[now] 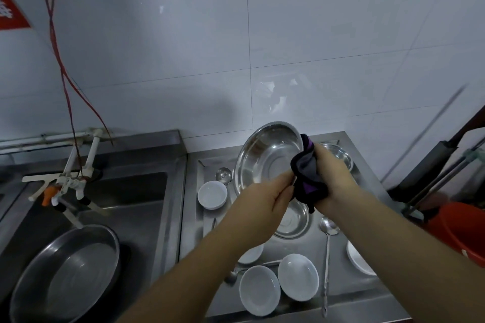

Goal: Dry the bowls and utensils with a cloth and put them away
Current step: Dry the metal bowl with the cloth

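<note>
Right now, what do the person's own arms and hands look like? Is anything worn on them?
Both forearms are bare as far as the picture shows: no sleeves in view. The left hand and the right hand wear no gloves. I see no watch, bracelet or ring on the visible parts. Nails cannot be made out at this sharpness.

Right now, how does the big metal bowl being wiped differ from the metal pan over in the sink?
The steel bowl is held tilted above the counter by the left hand, while the right hand presses a dark cloth on its rim; the round pan lies untouched in the sink. The bowl has curved sides; the pan's are straighter with a flat bottom. Both are shiny metal.
</note>
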Motion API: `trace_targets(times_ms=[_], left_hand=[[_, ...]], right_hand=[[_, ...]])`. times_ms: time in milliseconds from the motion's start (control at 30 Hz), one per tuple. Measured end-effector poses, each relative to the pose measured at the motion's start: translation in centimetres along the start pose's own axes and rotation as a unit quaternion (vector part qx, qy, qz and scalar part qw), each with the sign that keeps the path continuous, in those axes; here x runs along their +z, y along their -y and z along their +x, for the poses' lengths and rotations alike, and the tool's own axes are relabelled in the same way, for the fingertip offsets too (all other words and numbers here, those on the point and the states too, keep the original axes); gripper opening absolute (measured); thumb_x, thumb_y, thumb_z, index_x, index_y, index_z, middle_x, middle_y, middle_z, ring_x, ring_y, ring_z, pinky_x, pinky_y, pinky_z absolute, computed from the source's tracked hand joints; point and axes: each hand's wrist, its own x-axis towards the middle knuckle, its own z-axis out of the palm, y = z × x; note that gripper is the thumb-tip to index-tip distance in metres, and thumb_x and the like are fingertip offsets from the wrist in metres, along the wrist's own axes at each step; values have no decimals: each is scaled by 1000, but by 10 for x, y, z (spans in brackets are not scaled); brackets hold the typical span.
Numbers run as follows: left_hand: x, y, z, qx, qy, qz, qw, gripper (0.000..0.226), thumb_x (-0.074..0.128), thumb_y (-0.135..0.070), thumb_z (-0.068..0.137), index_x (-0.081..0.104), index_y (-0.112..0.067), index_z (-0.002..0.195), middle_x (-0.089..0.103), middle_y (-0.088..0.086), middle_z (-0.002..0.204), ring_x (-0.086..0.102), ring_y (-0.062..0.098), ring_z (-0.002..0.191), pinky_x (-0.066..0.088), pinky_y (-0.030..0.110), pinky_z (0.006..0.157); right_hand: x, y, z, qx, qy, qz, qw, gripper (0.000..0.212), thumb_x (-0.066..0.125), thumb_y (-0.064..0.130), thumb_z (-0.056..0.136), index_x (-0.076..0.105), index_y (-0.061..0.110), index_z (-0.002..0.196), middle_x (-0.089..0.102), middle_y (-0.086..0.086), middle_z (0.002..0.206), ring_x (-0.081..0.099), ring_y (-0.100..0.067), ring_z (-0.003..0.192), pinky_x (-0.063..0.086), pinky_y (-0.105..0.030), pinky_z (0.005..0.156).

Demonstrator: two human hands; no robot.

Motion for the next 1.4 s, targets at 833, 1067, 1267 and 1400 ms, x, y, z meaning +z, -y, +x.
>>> trace_targets(times_ms=[833,1067,1267,1400], left_hand=[[21,49,-1,174,28,360,916,37,39,-39,107,62,-29,134,79,-7,107,71,21,100,47,40,99],[19,71,9,-21,-206,178,962,47,53,-40,104,47,-33,150,45,-10,153,37,8,144,25,35,120],[35,82,36,-254,-149,-200,935,16,55,-29,108,69,-27,115,76,-1,108,72,13,96,63,35,87],[59,84,57,-299,-143,-317,889,11,62,-22,105,72,-20,108,80,5,94,78,27,92,67,40,81]], right_hand=[[-60,-28,28,-93,-162,-145,972,27,81,6,75,71,8,100,73,-14,81,74,-23,65,60,-32,56],[-85,-27,35,-78,-175,-149,970,18,77,2,81,70,12,94,65,-6,70,61,-15,46,49,-26,44],[-117,-19,42,-64,-146,-131,978,17,72,2,77,71,17,84,57,-10,77,48,-25,71,38,-32,59],[-144,-11,54,-56,-159,-120,978,17,76,3,78,75,11,93,65,-12,81,57,-29,77,45,-43,70]])
